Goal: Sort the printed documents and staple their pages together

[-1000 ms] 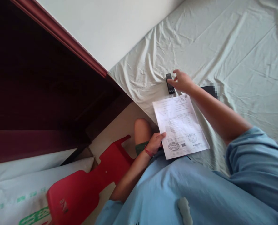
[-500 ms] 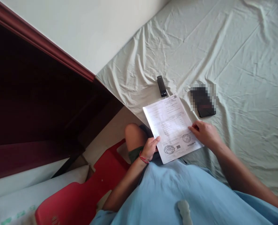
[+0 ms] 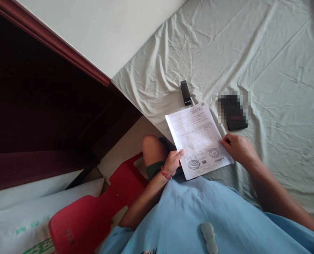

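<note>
Printed paper sheets [image 3: 196,135], stacked together and stamped with two round ink marks, lie tilted over the near edge of the cloth-covered surface. My left hand [image 3: 173,162], with a red band at the wrist, grips their left edge, thumb on top. At the right edge, my right hand [image 3: 237,146] pinches the paper between thumb and curled fingers. Just beyond the top edge rests a black stapler [image 3: 185,93]. To the right lies a dark flat object [image 3: 233,113], partly blurred out by pixels.
A pale green wrinkled sheet [image 3: 284,81] covers the surface. On the left are a dark wooden cabinet [image 3: 40,98] and a white wall [image 3: 98,28]. Below stand a red plastic chair [image 3: 83,222] and a white sack with green print [image 3: 16,225].
The whole view has shifted slightly, so things appear a little further right and higher. Both hands keep hold of the papers.
</note>
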`<state>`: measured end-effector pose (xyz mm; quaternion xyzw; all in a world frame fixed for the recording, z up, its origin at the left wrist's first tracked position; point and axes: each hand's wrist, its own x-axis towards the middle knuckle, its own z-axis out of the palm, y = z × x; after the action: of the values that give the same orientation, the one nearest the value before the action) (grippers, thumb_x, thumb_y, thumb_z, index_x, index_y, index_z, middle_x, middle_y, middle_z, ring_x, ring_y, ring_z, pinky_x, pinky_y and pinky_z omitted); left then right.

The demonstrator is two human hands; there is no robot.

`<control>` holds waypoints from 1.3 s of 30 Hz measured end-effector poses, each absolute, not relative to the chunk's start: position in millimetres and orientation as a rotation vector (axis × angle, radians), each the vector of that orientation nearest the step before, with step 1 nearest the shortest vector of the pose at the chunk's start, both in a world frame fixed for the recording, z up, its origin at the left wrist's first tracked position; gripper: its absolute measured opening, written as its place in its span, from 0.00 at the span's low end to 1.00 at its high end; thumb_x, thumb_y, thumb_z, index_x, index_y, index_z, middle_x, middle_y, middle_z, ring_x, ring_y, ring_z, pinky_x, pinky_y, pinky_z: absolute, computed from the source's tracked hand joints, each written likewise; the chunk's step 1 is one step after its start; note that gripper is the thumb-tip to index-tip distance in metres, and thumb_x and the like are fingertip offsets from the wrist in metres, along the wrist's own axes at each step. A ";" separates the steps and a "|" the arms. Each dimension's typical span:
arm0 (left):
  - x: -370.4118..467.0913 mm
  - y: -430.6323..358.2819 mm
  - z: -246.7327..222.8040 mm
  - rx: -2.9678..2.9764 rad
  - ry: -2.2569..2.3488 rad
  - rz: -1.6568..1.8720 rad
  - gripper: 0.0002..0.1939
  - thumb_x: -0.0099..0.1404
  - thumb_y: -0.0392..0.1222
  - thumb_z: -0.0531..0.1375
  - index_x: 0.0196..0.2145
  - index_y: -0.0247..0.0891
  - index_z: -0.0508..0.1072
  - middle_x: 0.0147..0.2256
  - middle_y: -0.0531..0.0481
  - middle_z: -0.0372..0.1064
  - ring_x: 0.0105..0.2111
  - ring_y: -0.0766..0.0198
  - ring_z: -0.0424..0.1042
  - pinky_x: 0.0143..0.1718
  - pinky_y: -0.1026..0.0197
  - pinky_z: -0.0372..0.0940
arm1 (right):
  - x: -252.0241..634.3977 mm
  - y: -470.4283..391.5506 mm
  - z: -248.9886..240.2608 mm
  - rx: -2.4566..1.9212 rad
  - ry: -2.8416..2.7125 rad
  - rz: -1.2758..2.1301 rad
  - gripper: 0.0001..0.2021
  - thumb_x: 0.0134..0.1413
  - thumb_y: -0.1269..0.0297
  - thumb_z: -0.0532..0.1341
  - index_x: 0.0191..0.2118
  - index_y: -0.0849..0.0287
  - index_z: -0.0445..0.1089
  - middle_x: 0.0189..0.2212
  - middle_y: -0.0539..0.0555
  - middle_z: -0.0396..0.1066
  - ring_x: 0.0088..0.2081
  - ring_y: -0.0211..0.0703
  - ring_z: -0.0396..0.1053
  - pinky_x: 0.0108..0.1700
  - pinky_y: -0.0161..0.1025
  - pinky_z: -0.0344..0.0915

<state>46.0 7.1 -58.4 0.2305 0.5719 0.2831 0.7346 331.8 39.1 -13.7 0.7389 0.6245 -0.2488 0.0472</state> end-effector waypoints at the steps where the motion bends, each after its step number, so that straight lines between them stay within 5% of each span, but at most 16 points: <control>1: 46.8 6.8 -58.1 0.499 1.263 0.623 0.41 0.40 0.76 0.76 0.29 0.32 0.77 0.24 0.46 0.74 0.22 0.64 0.70 0.22 0.63 0.63 | 331.2 39.3 -10.2 2.236 1.906 -0.758 0.12 0.66 0.56 0.58 0.34 0.54 0.73 0.32 0.58 0.79 0.34 0.51 0.73 0.35 0.43 0.56; 9: 51.9 6.1 -58.2 0.534 1.304 0.633 0.43 0.37 0.80 0.73 0.25 0.33 0.72 0.18 0.54 0.63 0.14 0.75 0.53 0.14 0.67 0.44 | 322.4 33.0 30.0 2.082 2.139 -0.594 0.17 0.71 0.58 0.52 0.36 0.56 0.76 0.39 0.55 0.79 0.34 0.44 0.72 0.33 0.42 0.49; 22: 58.8 2.8 -56.1 0.670 1.368 0.651 0.41 0.47 0.82 0.68 0.22 0.35 0.68 0.17 0.54 0.59 0.14 0.74 0.53 0.13 0.66 0.45 | 308.8 46.2 49.7 1.856 2.120 -0.583 0.18 0.74 0.59 0.52 0.33 0.57 0.71 0.37 0.56 0.80 0.36 0.47 0.75 0.32 0.44 0.46; 28: 58.9 0.1 -63.9 0.670 1.366 0.672 0.43 0.46 0.83 0.68 0.23 0.34 0.69 0.17 0.53 0.61 0.14 0.74 0.54 0.13 0.66 0.46 | 320.4 54.9 28.1 2.039 2.013 -0.505 0.19 0.76 0.55 0.50 0.49 0.58 0.77 0.49 0.58 0.78 0.38 0.49 0.76 0.31 0.43 0.47; 39: 55.8 -3.2 -69.0 0.667 1.377 0.703 0.41 0.48 0.81 0.70 0.21 0.36 0.67 0.16 0.56 0.57 0.13 0.74 0.53 0.13 0.67 0.46 | 322.8 41.5 10.3 2.167 1.944 -0.596 0.17 0.76 0.57 0.52 0.49 0.57 0.77 0.49 0.57 0.78 0.41 0.50 0.77 0.33 0.44 0.50</control>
<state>55.8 -3.2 -69.0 0.2953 0.6102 0.3112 0.6660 322.8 41.5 10.3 0.7267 0.6518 -0.1998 0.0852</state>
